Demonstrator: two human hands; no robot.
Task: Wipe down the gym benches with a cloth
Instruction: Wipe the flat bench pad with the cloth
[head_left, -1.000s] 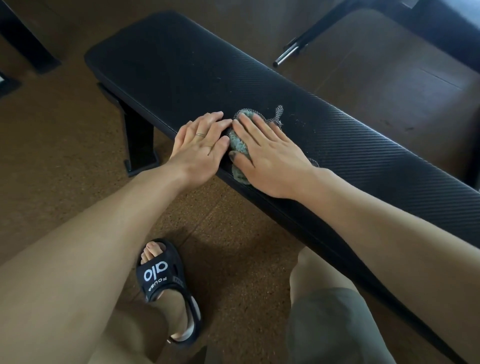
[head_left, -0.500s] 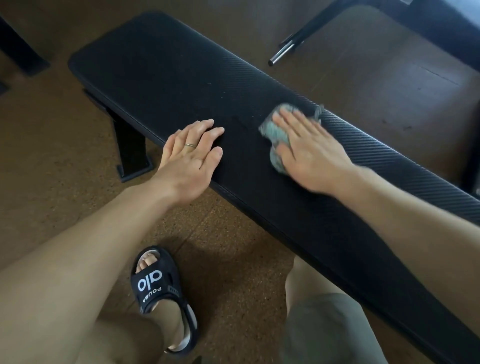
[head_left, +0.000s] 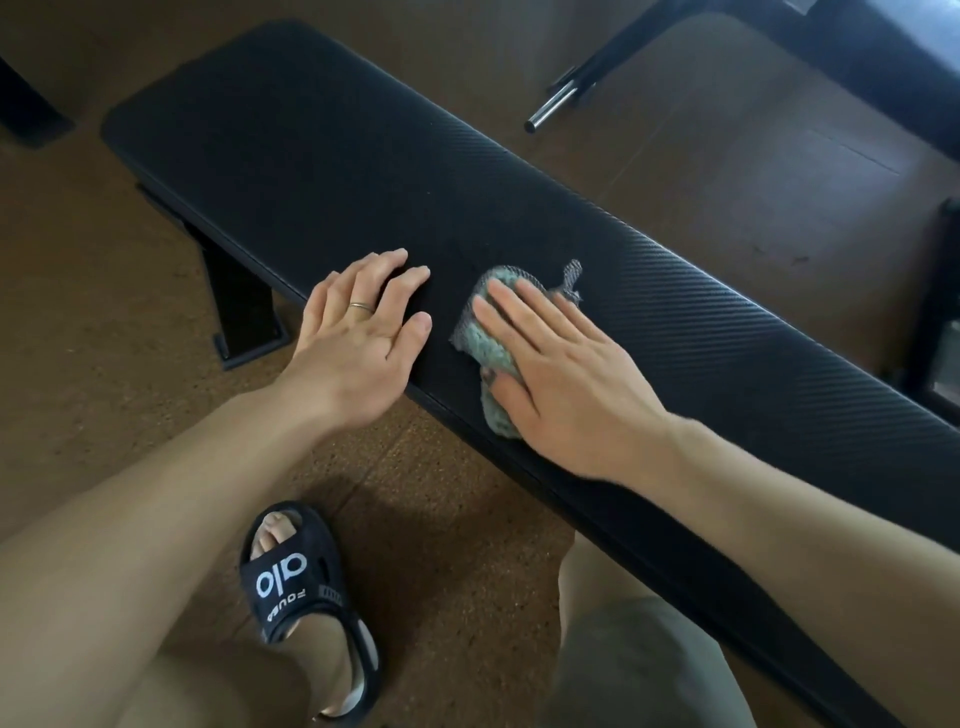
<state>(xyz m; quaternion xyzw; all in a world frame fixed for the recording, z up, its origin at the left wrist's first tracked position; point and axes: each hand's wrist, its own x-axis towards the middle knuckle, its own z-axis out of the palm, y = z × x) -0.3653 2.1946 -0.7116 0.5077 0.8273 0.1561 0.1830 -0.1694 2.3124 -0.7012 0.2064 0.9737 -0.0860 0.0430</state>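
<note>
Two hands down on one black worktop (head_left: 322, 156), one cloth (head_left: 480, 338) under the right.

Right hand (head_left: 566, 374) flat on the teal cloth, fingers (head_left: 511, 306) straight and spread across it, pressing rather than gripping, thumb tucked against the cloth's near edge. Cloth bunched mid-worktop near the front edge, one grey corner poking out past the fingertips. Left hand (head_left: 358, 338) just beside, palm over the front edge, fingers open and resting on the padding, holding nothing, one ring (head_left: 361, 307) on it. Small gap between the hands, not touching. Below: one black sandal (head_left: 306, 582) on the brown floor (head_left: 104, 312), one knee in grey shorts (head_left: 639, 670). One worktop leg (head_left: 244, 312) visible at left. One chrome bar end (head_left: 553, 106) beyond the worktop.
</note>
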